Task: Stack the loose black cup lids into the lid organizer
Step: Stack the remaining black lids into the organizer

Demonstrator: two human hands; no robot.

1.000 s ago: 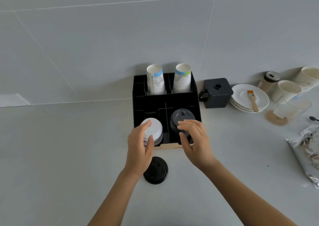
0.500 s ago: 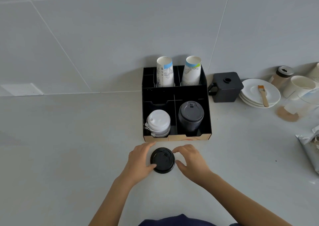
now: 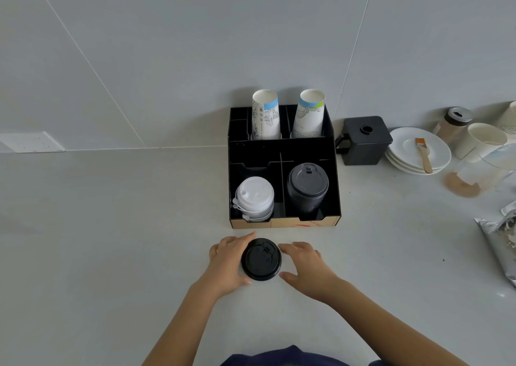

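A loose black cup lid (image 3: pixel 261 259) lies flat on the grey counter, just in front of the black lid organizer (image 3: pixel 282 145). My left hand (image 3: pixel 226 262) cups the lid's left edge, thumb at its far side and fingers at its near side. To the lid's right, my right hand (image 3: pixel 304 265) rests on the counter with fingers apart and a thin gap to the rim. In the organizer's front right compartment stands a stack of black lids (image 3: pixel 307 186); the front left one holds a stack of white lids (image 3: pixel 255 198).
Two paper cups (image 3: pixel 265 117) stand upside down in the organizer's back row. To its right are a black lidded box (image 3: pixel 363 142), stacked white plates (image 3: pixel 405 153) with a brush (image 3: pixel 423 153), a jar (image 3: pixel 455 122), cups and a foil bag (image 3: pixel 499 240).
Both hands drew back from the organizer's front compartments toward me and came down on either side of the loose black lid. In the last half second they barely moved.
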